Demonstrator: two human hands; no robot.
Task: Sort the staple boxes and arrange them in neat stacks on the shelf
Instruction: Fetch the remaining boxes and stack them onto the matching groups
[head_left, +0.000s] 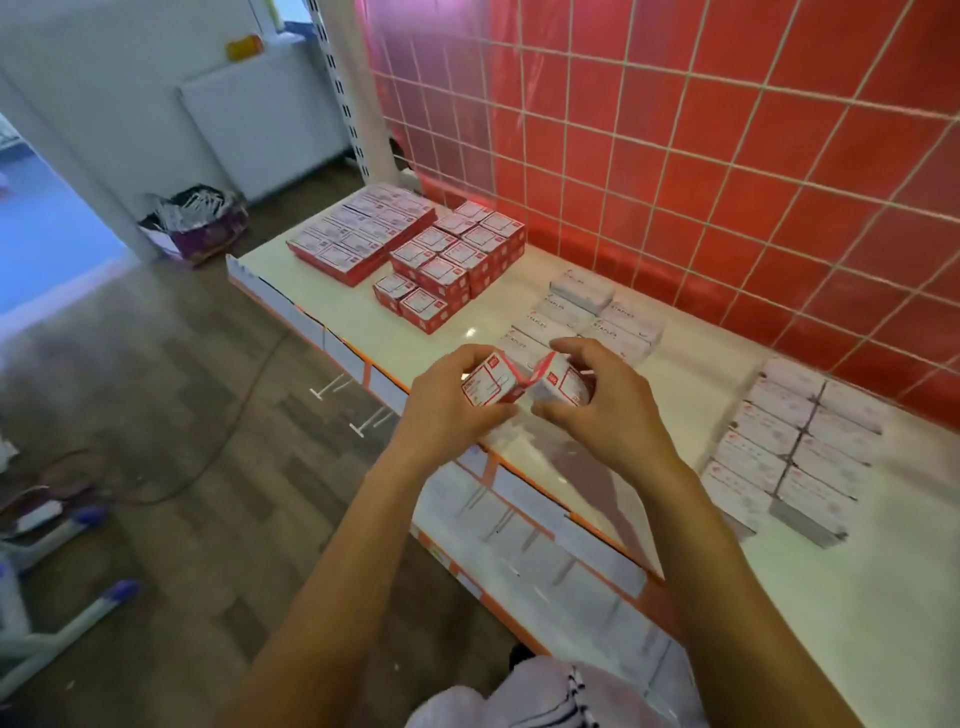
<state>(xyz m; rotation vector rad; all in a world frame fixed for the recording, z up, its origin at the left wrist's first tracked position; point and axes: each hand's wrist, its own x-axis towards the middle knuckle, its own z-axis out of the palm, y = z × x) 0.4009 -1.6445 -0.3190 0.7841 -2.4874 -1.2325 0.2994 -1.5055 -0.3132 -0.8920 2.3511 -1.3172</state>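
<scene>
Glossy smooth white shelf (519, 312), printed card boxes (441, 270) in red and white, white wire grid (675, 130) over shiny red sheet, matt wood-look floor (182, 389).

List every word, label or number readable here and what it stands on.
"STAPLES": on the tops of the white boxes mid-shelf.
Red-and-white boxes at the back: labels too blurred to read.
Held boxes, one in the left hand, one in the right hand: print blurred.
Pale boxes at the right: unreadable.
</scene>
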